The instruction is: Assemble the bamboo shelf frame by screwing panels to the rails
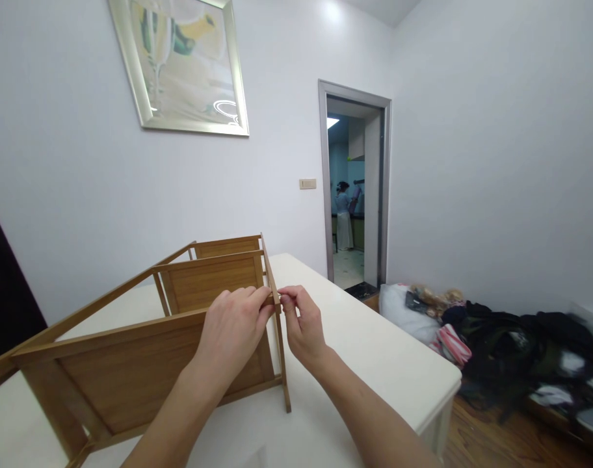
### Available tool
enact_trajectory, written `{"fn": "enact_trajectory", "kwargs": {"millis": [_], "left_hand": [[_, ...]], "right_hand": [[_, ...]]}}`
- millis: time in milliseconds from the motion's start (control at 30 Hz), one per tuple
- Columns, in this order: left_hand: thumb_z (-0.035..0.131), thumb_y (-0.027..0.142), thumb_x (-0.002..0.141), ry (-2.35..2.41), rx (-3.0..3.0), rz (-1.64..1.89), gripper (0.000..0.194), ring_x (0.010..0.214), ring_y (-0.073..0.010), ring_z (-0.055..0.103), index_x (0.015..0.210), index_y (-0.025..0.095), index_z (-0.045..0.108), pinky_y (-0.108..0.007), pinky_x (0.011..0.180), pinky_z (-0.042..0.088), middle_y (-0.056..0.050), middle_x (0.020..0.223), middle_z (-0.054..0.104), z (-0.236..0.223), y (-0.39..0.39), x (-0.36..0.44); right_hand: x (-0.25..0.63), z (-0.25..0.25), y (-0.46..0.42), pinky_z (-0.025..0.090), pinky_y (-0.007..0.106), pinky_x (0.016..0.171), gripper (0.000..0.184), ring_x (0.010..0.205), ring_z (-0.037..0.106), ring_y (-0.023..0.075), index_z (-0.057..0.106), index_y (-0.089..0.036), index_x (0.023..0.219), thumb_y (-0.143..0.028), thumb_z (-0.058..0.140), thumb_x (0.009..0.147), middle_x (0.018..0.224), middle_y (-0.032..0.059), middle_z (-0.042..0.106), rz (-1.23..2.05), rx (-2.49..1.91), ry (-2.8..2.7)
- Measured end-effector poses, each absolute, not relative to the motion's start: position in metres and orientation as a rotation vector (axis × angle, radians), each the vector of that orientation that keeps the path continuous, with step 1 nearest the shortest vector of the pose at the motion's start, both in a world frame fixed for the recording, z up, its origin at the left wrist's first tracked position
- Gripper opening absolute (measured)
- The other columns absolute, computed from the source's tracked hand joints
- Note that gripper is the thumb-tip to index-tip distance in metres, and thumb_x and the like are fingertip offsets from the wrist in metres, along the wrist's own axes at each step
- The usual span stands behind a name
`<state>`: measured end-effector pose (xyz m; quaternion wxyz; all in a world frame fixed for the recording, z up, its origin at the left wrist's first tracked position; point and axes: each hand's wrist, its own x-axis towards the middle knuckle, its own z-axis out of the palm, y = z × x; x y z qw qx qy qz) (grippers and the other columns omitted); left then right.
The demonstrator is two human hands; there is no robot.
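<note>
A brown wooden shelf frame with several panels lies on its side on a white table. My left hand is closed around the corner where the nearest panel's upper edge meets the upright side rail. On the outer side of that rail, my right hand pinches with thumb and forefinger at the same joint. Whatever sits between those fingertips is too small and covered to make out. Both hands almost meet at the rail, with only the wood between them.
Beyond the table's right edge, bags and dark clothes are piled on the wooden floor along the wall. An open doorway shows another person standing in the far room. A framed picture hangs above the table.
</note>
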<state>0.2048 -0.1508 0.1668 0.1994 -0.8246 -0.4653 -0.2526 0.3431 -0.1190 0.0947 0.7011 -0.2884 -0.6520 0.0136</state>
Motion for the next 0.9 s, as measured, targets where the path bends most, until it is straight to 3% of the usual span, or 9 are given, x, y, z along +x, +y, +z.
{"fn": "enact_trajectory", "kwargs": {"millis": [333, 567, 800, 900], "left_hand": [[0.051, 0.025, 0.095, -1.286, -2.315, -0.714, 0.014, 0.080, -0.0222, 0.063, 0.086, 0.022, 0.062, -0.033, 0.071, 0.037, -0.002, 0.082, 0.069, 0.164, -0.146, 0.204], [0.050, 0.022, 0.094, -1.259, -2.298, -0.733, 0.014, 0.078, -0.0210, 0.062, 0.084, 0.021, 0.060, -0.034, 0.070, 0.035, -0.001, 0.081, 0.068, 0.161, -0.139, 0.205], [0.051, 0.023, 0.095, -1.231, -2.239, -0.792, 0.014, 0.075, -0.0201, 0.061, 0.088, 0.022, 0.063, -0.034, 0.069, 0.034, -0.001, 0.079, 0.068, 0.156, -0.137, 0.207], [0.049, 0.023, 0.095, -1.207, -2.209, -0.784, 0.015, 0.076, -0.0203, 0.061, 0.093, 0.021, 0.064, -0.034, 0.070, 0.033, -0.002, 0.079, 0.068, 0.154, -0.136, 0.207]], "right_hand": [[0.343, 0.102, -0.117, 0.040, 0.029, 0.066, 0.022, 0.075, 0.051, 0.0164, 0.049, -0.022, 0.085, -0.023, 0.034, 0.101, 0.078, 0.0017, 0.052, -0.095, -0.733, -1.556], [0.344, 0.104, -0.112, 0.033, 0.027, 0.056, 0.034, 0.059, 0.043, 0.0133, 0.036, -0.024, 0.071, -0.035, 0.031, 0.102, 0.065, -0.0039, 0.042, 0.144, -0.822, -1.571], [0.344, 0.096, -0.111, 0.041, 0.027, 0.059, 0.021, 0.064, 0.052, 0.0142, 0.052, -0.021, 0.093, -0.038, 0.039, 0.099, 0.075, -0.0005, 0.056, 0.248, -0.768, -1.473], [0.343, 0.097, -0.108, 0.043, 0.027, 0.060, 0.020, 0.065, 0.053, 0.0144, 0.054, -0.021, 0.092, -0.035, 0.041, 0.098, 0.075, 0.0003, 0.057, 0.231, -0.736, -1.453]]}}
